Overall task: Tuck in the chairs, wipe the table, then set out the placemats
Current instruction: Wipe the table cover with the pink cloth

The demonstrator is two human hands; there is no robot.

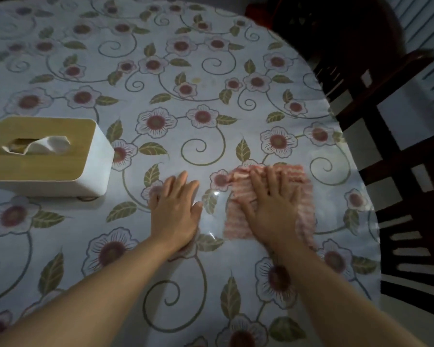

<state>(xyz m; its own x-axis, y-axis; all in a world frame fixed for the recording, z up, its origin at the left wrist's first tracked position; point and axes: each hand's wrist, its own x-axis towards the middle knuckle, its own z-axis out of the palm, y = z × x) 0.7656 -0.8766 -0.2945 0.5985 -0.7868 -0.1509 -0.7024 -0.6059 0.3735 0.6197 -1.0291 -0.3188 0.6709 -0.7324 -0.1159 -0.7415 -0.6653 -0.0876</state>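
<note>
Right hand [273,209], fingers straight and spread, pressed flat on a pink-and-white striped cloth [303,196] lying on the round table with floral covering [211,71] near its right edge. Left hand [176,209] rests flat on the tabletop just beside the cloth, fingers extended. White tissue box with wooden lid [43,156] at left; dark wooden chairs [398,151] beside the table's right rim.
</note>
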